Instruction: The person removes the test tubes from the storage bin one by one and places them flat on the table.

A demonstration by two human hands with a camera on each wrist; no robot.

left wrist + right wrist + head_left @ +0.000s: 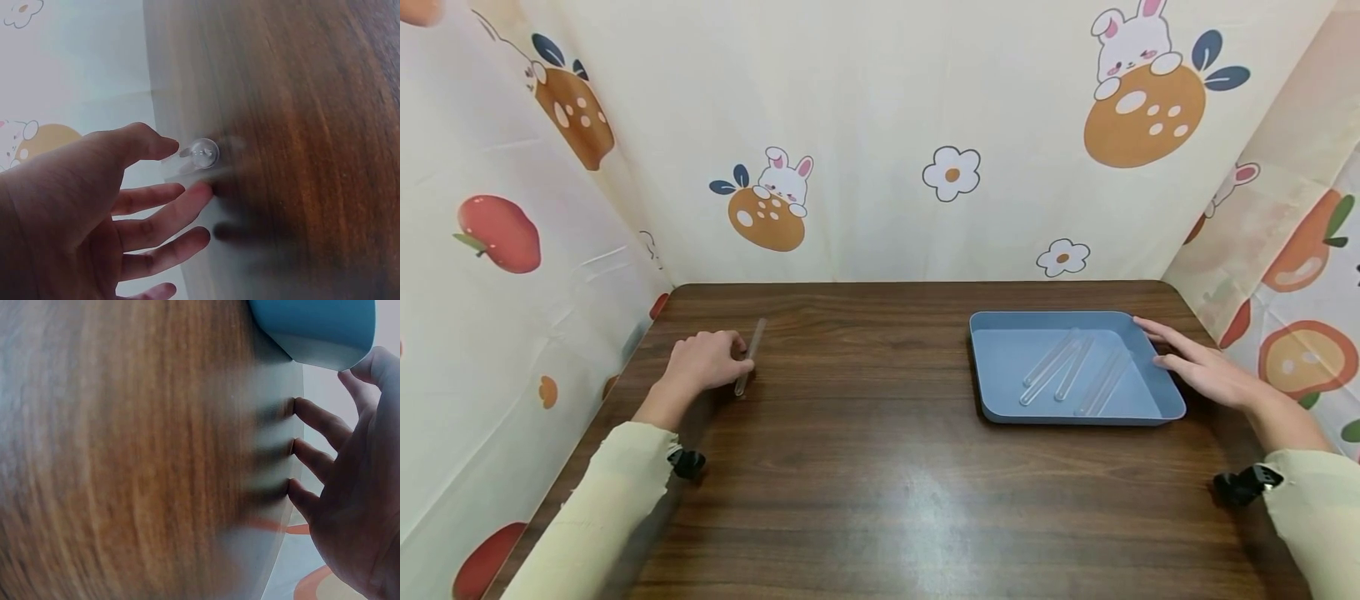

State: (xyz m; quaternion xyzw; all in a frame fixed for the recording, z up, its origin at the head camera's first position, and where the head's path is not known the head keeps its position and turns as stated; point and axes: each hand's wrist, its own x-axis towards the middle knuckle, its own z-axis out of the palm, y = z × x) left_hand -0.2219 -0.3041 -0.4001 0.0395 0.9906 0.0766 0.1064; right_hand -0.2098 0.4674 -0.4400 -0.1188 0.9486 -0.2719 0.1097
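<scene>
One wood-grain table (pixel 865 483) | blue rectangular tray (pixel 1000 342) at its right | right hand (pixel 1213 371), fingers spread, touching tray's right rim; light steadying should suffice | left hand (pixel 703 362) at table's left; pinching or loosely bracketing, cannot tell | several clear test tubes (pixel 1075 368) in tray; lone test tube (pixel 204 154) between left thumb and fingers, best gripped gently, lest it roll

Pale yellow-green long sleeves, the left sleeve (pixel 602 500) and right sleeve (pixel 1326 521), end in uneven, wrinkled cuffs above bare hands (pixel 703 364), with a small black device (pixel 687 463) at the left wrist and another (pixel 1247 485) at the right.
</scene>
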